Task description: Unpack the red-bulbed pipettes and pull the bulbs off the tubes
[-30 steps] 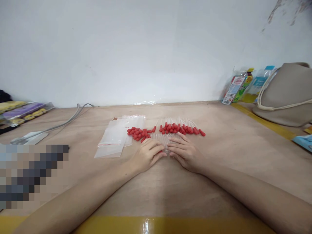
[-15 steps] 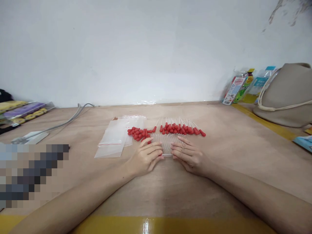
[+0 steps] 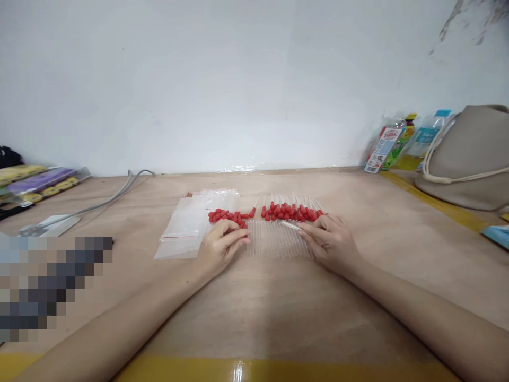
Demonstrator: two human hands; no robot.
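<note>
A row of clear glass tubes (image 3: 274,243) lies flat on the brown table (image 3: 278,313) between my hands. My left hand (image 3: 220,245) rests at the row's left edge, its fingertips beside a pile of loose red rubber caps (image 3: 228,215); whether it pinches a cap is unclear. My right hand (image 3: 330,241) is at the row's right edge and pinches one clear tube (image 3: 291,225), which points up and to the left. Behind the row lie several tubes with red caps fitted (image 3: 290,211).
Clear zip bags (image 3: 186,225) lie left of the caps. A grey cable (image 3: 103,200) and flat packs (image 3: 35,183) are at far left. A beige bag (image 3: 469,156) and bottles (image 3: 397,139) stand at the back right. Yellow tape (image 3: 246,369) marks the near table edge.
My hands have moved apart from the middle of the tube row, uncovering it. The left went toward the loose caps. The right slid right and took up one tube.
</note>
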